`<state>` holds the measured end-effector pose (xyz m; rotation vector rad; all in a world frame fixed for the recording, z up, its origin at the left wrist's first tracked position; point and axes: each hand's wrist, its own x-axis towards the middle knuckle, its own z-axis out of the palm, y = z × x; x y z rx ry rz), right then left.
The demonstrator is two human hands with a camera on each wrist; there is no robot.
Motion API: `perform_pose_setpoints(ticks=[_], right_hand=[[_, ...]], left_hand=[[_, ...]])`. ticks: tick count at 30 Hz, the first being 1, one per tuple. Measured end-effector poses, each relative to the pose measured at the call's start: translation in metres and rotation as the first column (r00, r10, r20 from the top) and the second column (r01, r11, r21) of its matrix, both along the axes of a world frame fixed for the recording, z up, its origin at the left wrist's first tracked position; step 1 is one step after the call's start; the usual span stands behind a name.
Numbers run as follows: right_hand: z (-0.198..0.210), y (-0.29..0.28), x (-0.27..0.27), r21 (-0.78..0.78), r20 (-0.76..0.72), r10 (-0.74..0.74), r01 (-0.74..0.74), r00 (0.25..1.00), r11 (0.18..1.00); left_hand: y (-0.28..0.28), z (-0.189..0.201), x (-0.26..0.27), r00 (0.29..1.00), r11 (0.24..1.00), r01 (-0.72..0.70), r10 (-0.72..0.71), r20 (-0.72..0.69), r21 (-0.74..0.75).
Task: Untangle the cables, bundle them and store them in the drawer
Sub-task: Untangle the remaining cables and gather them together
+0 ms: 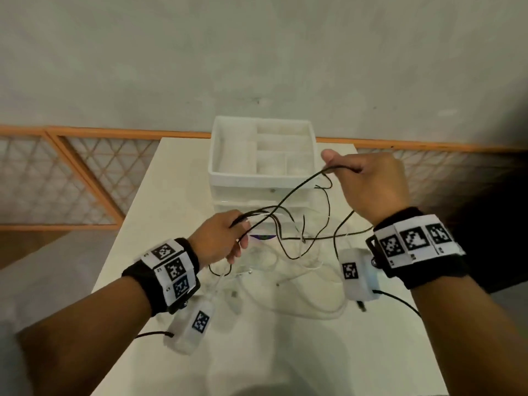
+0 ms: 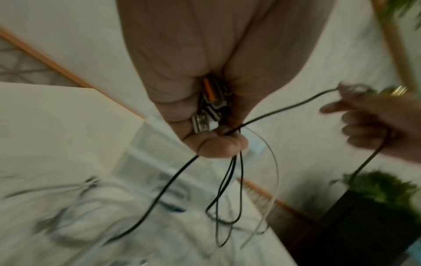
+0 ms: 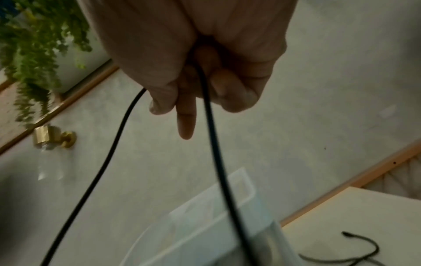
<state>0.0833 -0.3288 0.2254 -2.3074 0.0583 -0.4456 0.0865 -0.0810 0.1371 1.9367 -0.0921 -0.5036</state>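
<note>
Thin black cables (image 1: pixel 288 195) stretch in the air between my two hands above the white table (image 1: pixel 285 352). My left hand (image 1: pixel 225 238) grips a bunch of them; in the left wrist view several plugs (image 2: pixel 209 108) sit in its palm (image 2: pixel 218 144) and black strands (image 2: pixel 227 189) hang below. My right hand (image 1: pixel 363 178), raised higher by the drawer unit, holds one black cable (image 3: pixel 212 126) in curled fingers (image 3: pixel 230 93). White cables (image 1: pixel 288 275) lie tangled on the table beneath. The white drawer unit (image 1: pixel 263 155) stands at the back, its top tray open.
An orange-framed lattice rail (image 1: pixel 65 178) runs behind the table along a grey wall. A green plant in a dark pot (image 2: pixel 376 194) stands off to the right side. The near part of the table holds no objects.
</note>
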Motion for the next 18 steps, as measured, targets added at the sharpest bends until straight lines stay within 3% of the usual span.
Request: perform_pose_setpoints(ticks=[5, 10, 13, 16, 18], right_hand=[[-0.009, -0.051, 0.03, 0.049, -0.08, -0.203, 0.207, 0.976, 0.977], [-0.03, -0.078, 0.049, 0.179, -0.179, -0.237, 0.269, 0.955, 0.946], [-0.043, -0.081, 0.051, 0.137, -0.118, -0.209, 0.224, 0.971, 0.965], [-0.049, -0.069, 0.038, -0.122, -0.219, -0.078, 0.052, 0.973, 0.991], [-0.046, -0.05, 0.02, -0.205, -0.196, 0.036, -0.077, 0.98, 0.976]], left_hand=[[0.015, -0.033, -0.007, 0.993, 0.972, -0.109, 0.115, -0.016, 0.206], [0.011, -0.028, -0.013, 0.976, 0.966, -0.202, 0.212, -0.048, 0.159], [-0.002, -0.011, -0.02, 0.962, 0.965, -0.259, 0.26, -0.077, 0.027], [-0.019, 0.015, -0.018, 0.966, 0.964, -0.258, 0.257, -0.034, -0.057], [-0.031, 0.033, -0.013, 0.972, 0.969, -0.234, 0.235, 0.01, -0.077]])
